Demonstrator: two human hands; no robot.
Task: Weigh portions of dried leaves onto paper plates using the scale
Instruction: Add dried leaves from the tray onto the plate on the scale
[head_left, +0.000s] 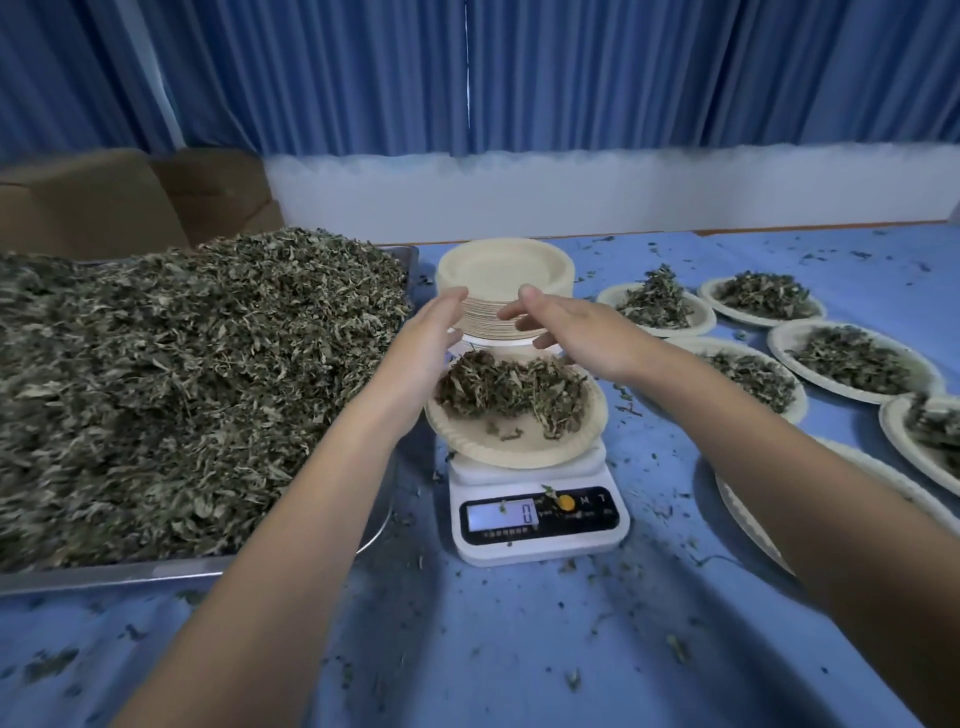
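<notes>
Both hands, left hand and right hand, spread empty over the plate
Leaves sat on the scale; likely next, checking the reading

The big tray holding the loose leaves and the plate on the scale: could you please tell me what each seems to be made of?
The big tray looks like metal, perhaps stainless steel: its rim is grey and faintly reflective. The plate on the scale looks like matte, cream-coloured pressed paper or pulp, with a crimped edge. The scale body appears to be smooth white plastic.
</notes>
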